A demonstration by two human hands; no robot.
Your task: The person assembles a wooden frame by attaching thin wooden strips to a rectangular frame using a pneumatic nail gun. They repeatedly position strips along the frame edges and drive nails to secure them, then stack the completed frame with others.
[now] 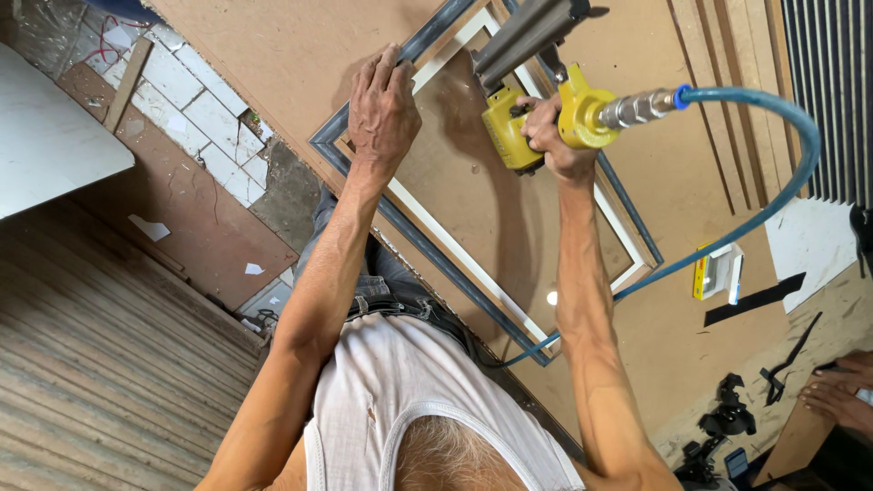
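Firmly right grip (550, 136) clasps nail gun (514, 109).

We see bare arms, no sleeves. A white sleeveless undershirt (400, 391) with ribbed edging at neck and armholes, and a small dark spot on the chest. Just above the undershirt's hem, blue-grey jeans (382, 273) with a belt at the waist.

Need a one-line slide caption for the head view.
Left hand presses a grey picture frame flat while right hand grips a yellow pneumatic nail gun.
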